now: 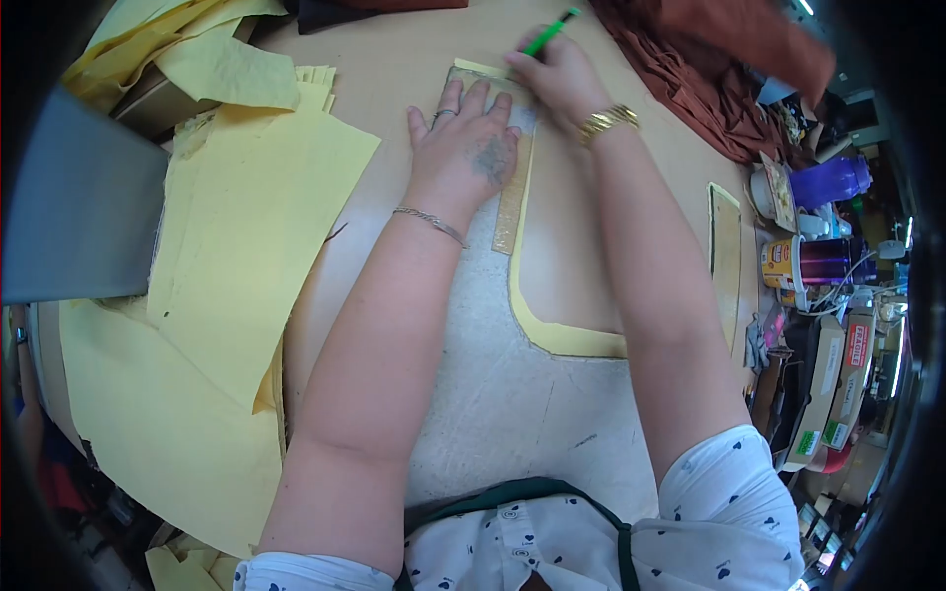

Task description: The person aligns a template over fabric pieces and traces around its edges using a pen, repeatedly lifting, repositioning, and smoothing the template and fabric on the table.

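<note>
My left hand (463, 143) lies flat with its fingers spread, pressing on the far end of a large grey pattern template (493, 394). A strip of brown tape (507, 212) runs along the template near this hand. Yellow fabric (576, 340) shows from under the template as a narrow border along its curved edge. Just right of the template's far end, my right hand (562, 79) grips a green pen (552, 32). The pen's top points up and away; its tip is hidden by my fingers.
Stacked yellow fabric pieces (246, 217) lie at the left beside a grey box-like block (79, 197). Brown cloth (680, 69) is bunched at the far right. A narrow board (724, 256), a yellow-labelled tub (781, 266) and a purple bottle (833, 182) line the right side.
</note>
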`<action>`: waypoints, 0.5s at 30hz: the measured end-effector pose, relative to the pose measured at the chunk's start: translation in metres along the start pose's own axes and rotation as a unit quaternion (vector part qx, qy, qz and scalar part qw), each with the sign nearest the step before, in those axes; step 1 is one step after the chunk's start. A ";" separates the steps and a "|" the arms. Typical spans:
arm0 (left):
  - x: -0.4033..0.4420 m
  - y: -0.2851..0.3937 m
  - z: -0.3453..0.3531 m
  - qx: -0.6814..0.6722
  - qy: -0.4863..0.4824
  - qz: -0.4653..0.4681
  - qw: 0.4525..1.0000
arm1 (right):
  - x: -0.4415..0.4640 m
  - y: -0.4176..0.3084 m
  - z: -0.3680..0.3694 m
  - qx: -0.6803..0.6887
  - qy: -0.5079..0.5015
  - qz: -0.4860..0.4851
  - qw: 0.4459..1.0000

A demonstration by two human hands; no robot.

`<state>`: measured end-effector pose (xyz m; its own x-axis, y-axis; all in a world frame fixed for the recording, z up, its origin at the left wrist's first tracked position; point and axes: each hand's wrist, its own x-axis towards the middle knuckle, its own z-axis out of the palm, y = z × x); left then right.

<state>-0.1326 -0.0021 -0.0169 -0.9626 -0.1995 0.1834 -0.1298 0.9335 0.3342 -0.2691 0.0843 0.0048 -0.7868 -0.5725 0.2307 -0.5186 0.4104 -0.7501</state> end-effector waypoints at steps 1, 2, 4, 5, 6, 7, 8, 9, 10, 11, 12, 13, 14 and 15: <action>0.000 0.000 0.000 -0.003 0.005 -0.004 1.000 | 0.002 -0.001 -0.001 -0.002 -0.003 0.014 1.000; -0.001 0.002 0.002 -0.006 0.007 -0.005 1.000 | 0.002 0.000 -0.003 -0.004 -0.004 0.033 0.999; -0.002 0.001 0.005 -0.006 0.014 -0.003 1.000 | 0.000 0.000 -0.001 -0.011 0.010 0.032 0.999; 0.000 0.002 0.005 -0.004 0.021 -0.001 1.000 | 0.008 -0.004 0.017 -0.015 0.021 0.009 1.000; 0.001 0.003 0.003 -0.008 0.014 0.001 1.000 | 0.013 -0.007 0.027 -0.017 0.031 -0.016 0.999; 0.001 0.004 0.000 -0.012 0.007 -0.001 1.000 | 0.014 -0.008 0.028 0.003 0.029 -0.006 1.000; 0.001 0.002 -0.003 -0.017 0.001 -0.004 1.000 | 0.015 -0.009 0.030 0.024 0.025 0.004 0.999; 0.000 0.001 -0.002 -0.010 0.002 -0.003 1.000 | 0.014 -0.009 0.032 0.043 0.018 0.016 0.999; -0.001 0.001 0.001 -0.005 0.003 0.000 1.000 | 0.009 -0.009 0.024 0.000 0.016 0.030 0.999; 0.000 0.000 0.002 -0.002 0.005 0.003 1.000 | 0.000 -0.007 0.003 -0.044 0.014 0.043 0.998; 0.001 0.000 0.001 -0.003 0.005 0.000 1.000 | -0.007 -0.006 -0.013 -0.089 0.012 0.055 0.994; 0.001 0.000 0.001 -0.005 0.004 -0.004 1.000 | -0.013 -0.005 -0.020 -0.076 0.024 0.072 0.994; -0.001 0.001 0.001 -0.007 0.000 -0.006 1.000 | -0.023 -0.002 -0.027 -0.062 0.038 0.093 0.993; -0.002 0.003 0.001 -0.008 -0.005 -0.008 1.000 | -0.034 0.000 -0.033 -0.049 0.056 0.115 0.991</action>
<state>-0.1318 0.0011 -0.0177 -0.9630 -0.2104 0.1683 -0.1409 0.9257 0.3509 -0.2534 0.1271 0.0178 -0.9172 -0.3760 0.1319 -0.3471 0.5913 -0.7279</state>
